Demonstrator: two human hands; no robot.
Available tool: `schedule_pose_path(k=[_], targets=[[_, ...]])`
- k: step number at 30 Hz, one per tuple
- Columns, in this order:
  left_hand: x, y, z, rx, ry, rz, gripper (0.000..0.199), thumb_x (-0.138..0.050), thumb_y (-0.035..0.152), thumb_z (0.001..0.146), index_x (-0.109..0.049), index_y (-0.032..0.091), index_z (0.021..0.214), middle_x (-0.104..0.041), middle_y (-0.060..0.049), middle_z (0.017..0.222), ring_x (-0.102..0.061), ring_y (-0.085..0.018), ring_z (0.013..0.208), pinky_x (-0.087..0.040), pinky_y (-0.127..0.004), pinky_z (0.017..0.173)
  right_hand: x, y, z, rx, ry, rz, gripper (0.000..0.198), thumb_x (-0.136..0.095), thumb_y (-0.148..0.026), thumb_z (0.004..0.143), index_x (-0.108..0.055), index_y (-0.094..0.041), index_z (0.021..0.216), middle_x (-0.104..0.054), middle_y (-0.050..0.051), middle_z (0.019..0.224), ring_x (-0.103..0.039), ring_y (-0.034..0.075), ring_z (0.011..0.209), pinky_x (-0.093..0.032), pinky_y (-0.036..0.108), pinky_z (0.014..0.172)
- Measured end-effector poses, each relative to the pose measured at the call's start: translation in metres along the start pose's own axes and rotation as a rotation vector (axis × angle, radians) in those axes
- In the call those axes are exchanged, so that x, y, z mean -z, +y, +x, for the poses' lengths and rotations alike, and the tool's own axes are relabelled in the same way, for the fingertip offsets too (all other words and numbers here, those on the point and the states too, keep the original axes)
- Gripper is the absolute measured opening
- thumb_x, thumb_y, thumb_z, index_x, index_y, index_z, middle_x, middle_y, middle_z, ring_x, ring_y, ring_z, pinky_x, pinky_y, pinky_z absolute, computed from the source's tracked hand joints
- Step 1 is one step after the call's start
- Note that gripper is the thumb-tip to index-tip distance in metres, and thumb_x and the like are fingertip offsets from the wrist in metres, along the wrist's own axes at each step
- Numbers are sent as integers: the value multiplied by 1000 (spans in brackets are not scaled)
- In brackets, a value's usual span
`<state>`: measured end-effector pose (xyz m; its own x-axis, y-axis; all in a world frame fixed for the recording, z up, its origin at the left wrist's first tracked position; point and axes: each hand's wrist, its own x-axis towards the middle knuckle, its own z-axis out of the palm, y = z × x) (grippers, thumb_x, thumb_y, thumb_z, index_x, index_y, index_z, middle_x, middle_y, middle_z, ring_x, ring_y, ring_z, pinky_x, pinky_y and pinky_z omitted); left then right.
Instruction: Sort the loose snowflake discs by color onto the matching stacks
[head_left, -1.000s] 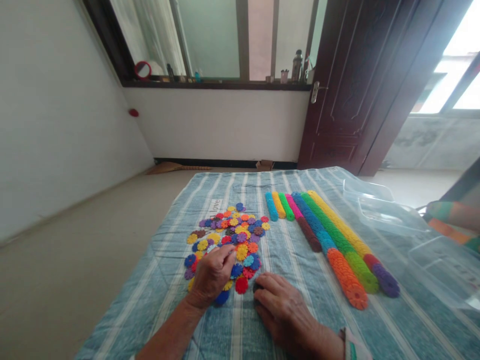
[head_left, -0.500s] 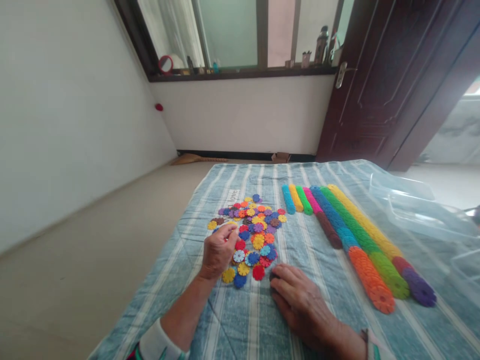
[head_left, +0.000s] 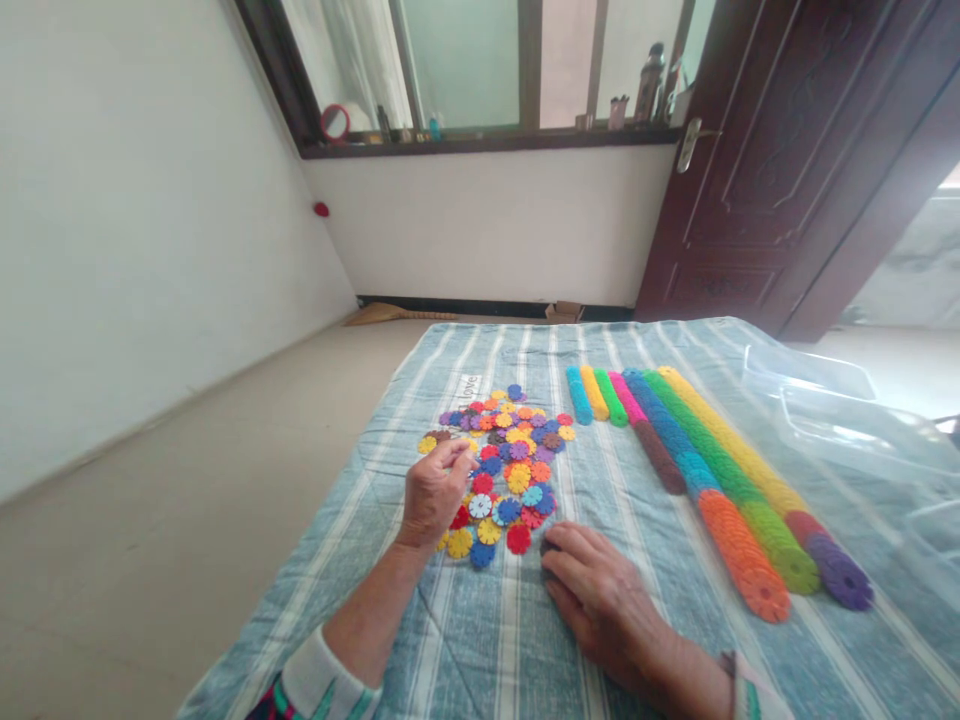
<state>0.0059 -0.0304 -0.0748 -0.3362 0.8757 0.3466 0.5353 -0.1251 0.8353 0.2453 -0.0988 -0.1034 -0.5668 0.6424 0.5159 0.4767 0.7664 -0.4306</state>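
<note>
Left hand slightly farther into the flat disc pile, fingertips pinched, contents hidden; right hand flat, loosely spread on the striped cloth, dark disc at its fingertips; bare cloth toward the near edge.

**Hand pose, both hands in view**

Left hand: forearm reaches forward from lower left, wrist straight, back of hand up. Fingers curled, tips pinched toward thumb; contents of pinch not discernible.

Right hand: just right of and nearer than the left hand, palm down, fingers extended flat, pointing left.
</note>
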Motion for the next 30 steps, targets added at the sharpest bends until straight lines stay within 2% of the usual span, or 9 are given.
schedule_pose_path(k=[7, 14, 20, 24, 30], targets=[[5, -1, 3, 50, -6, -37, 27, -60, 40, 78, -71, 17, 89, -75, -4, 72, -73, -21, 70, -56, -27, 62, 0, 1, -2, 13, 7, -6, 17, -51, -8, 92, -64, -18, 94, -67, 10, 107, -64, 26, 103, -57, 41, 90], [18, 3, 9, 29, 4, 11, 22, -58, 35, 78, -71, 18, 81, -74, -1, 67, -72, -18, 68, -56, -25, 69, 0, 2, -4, 36, 22, -5, 19, -49, -7, 92, -65, -18, 96, -68, 11, 109, -64, 26, 104, -58, 42, 90], [22, 4, 9, 23, 2, 36, 22, -57, 35, 78, -70, 18, 81, -73, 0, 64, -71, -18, 66, -56, -25, 68, 1, 0, -3, 13, 1, -13, 20, -48, -8, 93, -65, -19, 95, -68, 10, 108, -65, 26, 104, -59, 43, 90], [19, 1, 7, 1, -42, 30, 22, -59, 37, 78, -70, 18, 83, -73, -1, 65, -71, -18, 64, -56, -25, 64, 1, 1, -3, 30, 11, -21, 19, -48, -9, 95, -65, -19, 96, -69, 10, 107, -65, 25, 104, -59, 42, 90], [15, -3, 3, -59, -181, 62, 23, -57, 36, 81, -71, 18, 84, -73, -1, 71, -69, -16, 65, -54, -23, 62, 0, 2, -4, 37, 13, -20, 20, -49, -8, 93, -65, -19, 97, -69, 11, 109, -65, 25, 105, -58, 42, 91]])
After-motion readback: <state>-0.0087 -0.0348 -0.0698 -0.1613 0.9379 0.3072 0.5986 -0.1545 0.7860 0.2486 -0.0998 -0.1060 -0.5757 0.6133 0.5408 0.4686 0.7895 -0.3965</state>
